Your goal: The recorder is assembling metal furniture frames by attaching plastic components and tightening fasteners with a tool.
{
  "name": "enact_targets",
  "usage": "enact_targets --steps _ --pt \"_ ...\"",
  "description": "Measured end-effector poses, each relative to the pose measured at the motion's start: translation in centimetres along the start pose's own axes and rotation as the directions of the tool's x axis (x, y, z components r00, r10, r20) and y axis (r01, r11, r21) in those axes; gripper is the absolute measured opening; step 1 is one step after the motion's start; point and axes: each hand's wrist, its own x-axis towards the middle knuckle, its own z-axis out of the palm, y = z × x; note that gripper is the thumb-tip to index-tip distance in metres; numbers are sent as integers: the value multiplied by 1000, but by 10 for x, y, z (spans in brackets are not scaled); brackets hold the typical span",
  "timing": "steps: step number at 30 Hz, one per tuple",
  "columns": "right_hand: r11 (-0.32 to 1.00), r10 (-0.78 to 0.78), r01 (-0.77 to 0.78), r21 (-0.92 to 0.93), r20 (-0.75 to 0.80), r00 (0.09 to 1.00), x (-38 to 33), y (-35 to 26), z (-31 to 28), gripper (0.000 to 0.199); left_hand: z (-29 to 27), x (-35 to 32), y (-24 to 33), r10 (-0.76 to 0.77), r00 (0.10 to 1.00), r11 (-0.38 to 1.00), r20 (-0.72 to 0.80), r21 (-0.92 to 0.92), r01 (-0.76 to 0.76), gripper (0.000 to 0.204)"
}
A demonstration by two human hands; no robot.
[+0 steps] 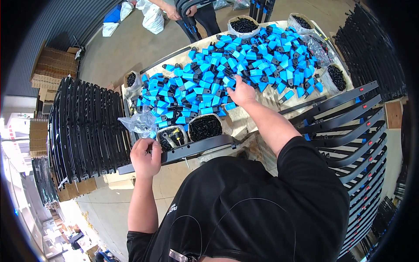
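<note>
My left hand (146,157) curls over a curved dark metal bar (192,147) lying along the near edge of the table, its fingertips partly hidden behind the bar. With my right arm stretched across, my right hand (242,93) is at the pile of blue plastic pieces with black ends (200,83). Its thumb and index finger close on one blue plastic piece (228,81) at the pile's middle. Just beyond the bar stand an open bag of small black parts (205,127) and another bag (172,139) with a yellow-and-black tool on top.
Stacked dark bars rise at the left (85,131) and right (362,144) of the table. A clear plastic bag (142,122) lies near my left hand. More bags of black parts (243,26) line the far edge. Another person's hand (173,13) holds dark bars beyond the table.
</note>
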Motion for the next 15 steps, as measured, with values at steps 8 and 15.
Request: enact_targets --steps 8,15 --pt "941 -132 228 -252 348 928 4 -6 -29 72 1 0 1 -35 999 999 0 2 35 10" --pt "930 -155 246 -274 316 936 28 -4 -28 46 2 -1 -5 -36 999 999 -2 0 36 10"
